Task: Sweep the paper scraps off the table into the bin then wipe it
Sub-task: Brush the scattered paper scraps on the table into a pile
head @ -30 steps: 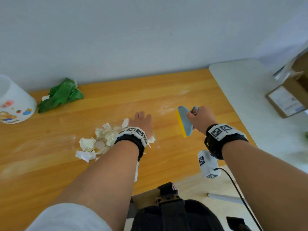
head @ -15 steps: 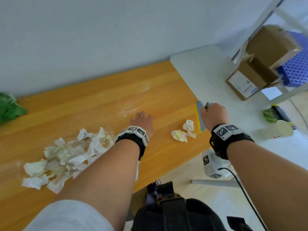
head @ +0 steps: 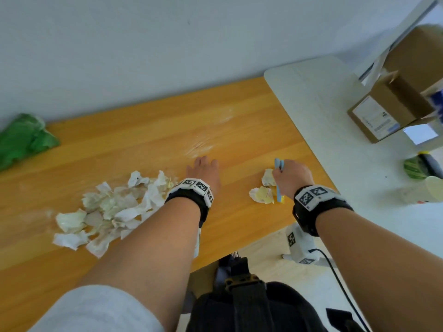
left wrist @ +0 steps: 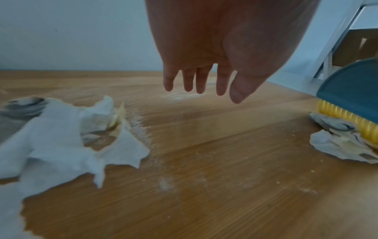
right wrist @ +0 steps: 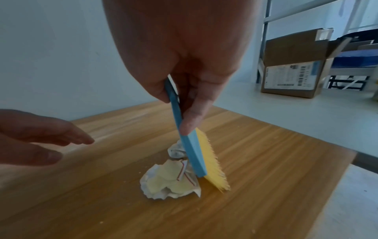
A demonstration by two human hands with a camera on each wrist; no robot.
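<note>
My right hand (head: 291, 174) (right wrist: 184, 100) grips a small blue brush (right wrist: 191, 152) (left wrist: 351, 98) with yellow bristles, its bristle edge down on the wooden table (head: 143, 144). Two crumpled paper scraps (head: 262, 194) (right wrist: 170, 182) lie right against the brush, on its left side. A large heap of torn paper scraps (head: 110, 209) (left wrist: 61, 137) lies left of my left forearm. My left hand (head: 203, 168) (left wrist: 202, 77) hovers flat and open over the table between heap and brush, holding nothing. No bin shows in any view.
A green cloth (head: 21, 140) lies at the table's far left by the wall. A white table (head: 335, 130) adjoins on the right, carrying a cardboard box (head: 393, 106), a cup (head: 429, 190) and a green item (head: 414, 167). White dust streaks mark the wood.
The brush went right, came down behind two scraps near the table's right end, and now pushes them left. The head view swung right; the white bin left the picture.
</note>
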